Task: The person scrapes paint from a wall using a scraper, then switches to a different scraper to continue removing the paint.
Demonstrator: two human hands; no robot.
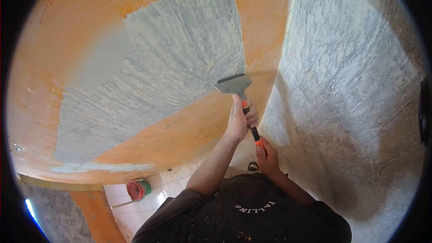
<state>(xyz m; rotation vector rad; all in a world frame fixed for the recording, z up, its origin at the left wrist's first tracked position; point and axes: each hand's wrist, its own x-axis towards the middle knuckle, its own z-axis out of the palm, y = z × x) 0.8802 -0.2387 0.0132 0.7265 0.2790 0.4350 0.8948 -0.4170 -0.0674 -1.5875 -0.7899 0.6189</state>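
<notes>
A long-handled wall scraper (233, 83) has its wide grey blade up at the wall, near the right border of the grey scraped patch (175, 54). My left hand (242, 116) wraps round the upper part of its black and orange handle, thumb pointing up toward the blade. Lower down, my right hand (267, 156) is closed round the orange end of the handle. Orange paint (258, 31) borders the scraped patch on both sides and below, with a ragged edge.
To the right, past the corner, stands another wall (342, 63) with a rough grey-white surface. A red and green bucket (137, 190) sits on the white tiled floor (155, 198) at the lower left, with a pale stick (123, 204) beside it. Handwriting marks the upper orange wall.
</notes>
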